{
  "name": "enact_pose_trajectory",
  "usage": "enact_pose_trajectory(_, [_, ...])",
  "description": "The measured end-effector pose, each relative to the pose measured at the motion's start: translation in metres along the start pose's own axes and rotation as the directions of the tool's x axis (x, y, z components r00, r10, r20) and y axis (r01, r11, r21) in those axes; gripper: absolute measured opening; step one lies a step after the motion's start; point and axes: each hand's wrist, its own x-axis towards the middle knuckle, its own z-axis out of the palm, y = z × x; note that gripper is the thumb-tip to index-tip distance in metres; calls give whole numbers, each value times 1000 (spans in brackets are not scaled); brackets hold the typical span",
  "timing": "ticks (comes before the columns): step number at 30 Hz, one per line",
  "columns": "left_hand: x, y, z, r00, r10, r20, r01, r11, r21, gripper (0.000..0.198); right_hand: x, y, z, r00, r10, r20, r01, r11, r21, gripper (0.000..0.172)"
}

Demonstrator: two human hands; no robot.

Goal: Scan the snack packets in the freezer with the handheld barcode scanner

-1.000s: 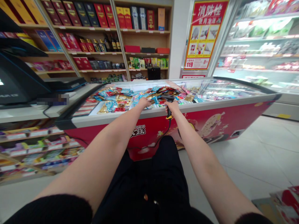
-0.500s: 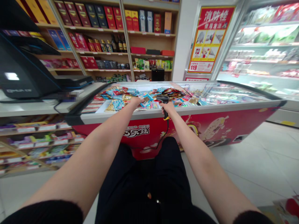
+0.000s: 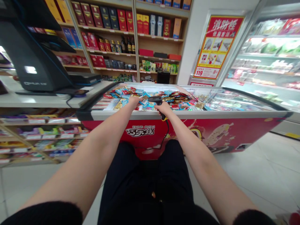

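Note:
My right hand (image 3: pixel 163 108) is wrapped round the grip of a black and yellow barcode scanner (image 3: pixel 155 99), whose head points left toward my other hand. A dark cable hangs from the scanner's handle. My left hand (image 3: pixel 134 100) is closed on a small snack packet (image 3: pixel 142 97), seen nearly edge-on just left of the scanner head. Both hands are above the near rim of a red chest freezer (image 3: pixel 182 115). Beneath and behind them lies a heap of small packets (image 3: pixel 175 97) in blue, red and gold. The fingertips of my left hand are partly hidden.
At the left, a dark checkout terminal (image 3: pixel 42 59) stands on a white counter (image 3: pixel 47 100) above shelves of small goods. Behind the freezer rise wooden shelves (image 3: pixel 159 40) with boxes and bottles. A lit refrigerated display (image 3: pixel 269 56) is at the right.
My left hand has turned the packet from face-up to nearly edge-on. The scanner head has shifted left, closer to it. The whole view has tilted and shifted slightly.

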Motion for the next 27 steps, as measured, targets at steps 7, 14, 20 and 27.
enact_pose_trajectory(7, [5, 6, -20, 1000, 10, -3, -10, 998, -55, 35, 1, -10, 14, 998, -24, 57, 27, 998, -50, 20])
enact_pose_trajectory(14, [8, 8, -31, 997, 71, -17, -72, 997, -18, 33, -3, -19, 23, 997, -33, 64, 37, 997, -63, 23])
enact_pose_trajectory(20, [9, 9, -33, 998, 59, -4, -59, 998, -30, 33, -4, -21, 24, 998, -35, 54, 40, 995, -92, 27])
enact_pose_trajectory(27, [10, 8, -32, 999, 48, 14, -48, 999, -8, 28, -9, -25, 20, 997, -36, 61, 44, 991, -128, 31])
